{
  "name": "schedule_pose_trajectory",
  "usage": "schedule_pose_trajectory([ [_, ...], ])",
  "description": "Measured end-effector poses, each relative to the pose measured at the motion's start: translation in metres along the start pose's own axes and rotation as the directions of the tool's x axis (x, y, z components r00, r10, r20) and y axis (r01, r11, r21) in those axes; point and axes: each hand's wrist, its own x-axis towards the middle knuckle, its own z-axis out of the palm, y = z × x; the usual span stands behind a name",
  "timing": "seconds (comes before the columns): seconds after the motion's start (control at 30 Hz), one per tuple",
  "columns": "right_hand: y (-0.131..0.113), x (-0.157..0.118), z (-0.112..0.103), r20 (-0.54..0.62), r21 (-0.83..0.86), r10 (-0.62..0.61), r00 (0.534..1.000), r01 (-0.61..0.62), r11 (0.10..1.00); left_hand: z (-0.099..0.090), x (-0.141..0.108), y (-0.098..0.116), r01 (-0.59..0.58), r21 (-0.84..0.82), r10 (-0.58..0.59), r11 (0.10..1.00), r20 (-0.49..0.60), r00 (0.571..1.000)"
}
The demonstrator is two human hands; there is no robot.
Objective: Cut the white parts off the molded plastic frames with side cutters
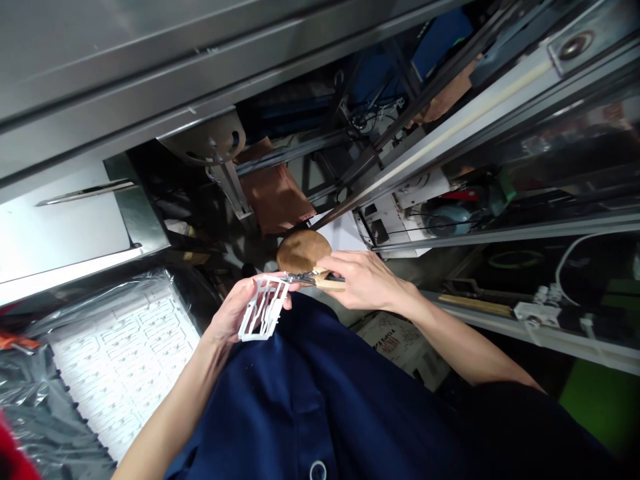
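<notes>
In the middle of the view my left hand [233, 312] grips a white plastic frame-like part [264, 309] with thin bars and openings. The fingers wrap behind the part, so some are hidden. My right hand [369, 279] is closed around the pale handles of a pair of nippers [325, 279]. Their metal jaws meet the upper right corner of the white part, near my left fingertips. Whether the jaws are closed on the plastic is too small to tell.
A white tray [123, 360] with rows of moulded shapes lies at left over black plastic sheeting. Beyond the hands is a round wooden stool seat [303, 250]. Metal machine rails [450, 127] run along the right. A tweezers-like tool [85, 193] rests on the white surface at left.
</notes>
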Motion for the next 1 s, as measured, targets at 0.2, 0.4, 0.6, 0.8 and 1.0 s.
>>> schedule_pose_trajectory([
  [0.2,0.001,0.000,0.000,0.008,0.092,0.041,0.999,-0.042,0.995,0.002,0.002,-0.002,0.009,-0.055,-0.011,0.998,-0.039,0.999],
  [0.4,0.000,0.003,0.001,0.020,0.142,0.117,0.993,-0.118,0.983,0.009,0.005,-0.002,-0.006,-0.097,-0.001,0.995,-0.071,0.997],
  [0.6,-0.004,0.009,0.002,-0.019,0.188,0.190,0.982,-0.183,0.965,0.014,0.007,0.001,-0.005,-0.134,-0.010,0.991,-0.106,0.994],
  [0.8,-0.011,0.013,0.020,-0.013,0.587,0.354,0.935,-0.280,0.759,0.010,0.016,0.004,-0.055,-0.195,0.027,0.979,-0.142,0.989],
  [1.0,-0.024,0.009,0.054,0.142,0.929,0.373,0.917,-0.254,0.271,0.008,0.022,0.009,-0.123,-0.210,0.088,0.970,-0.169,0.982],
])
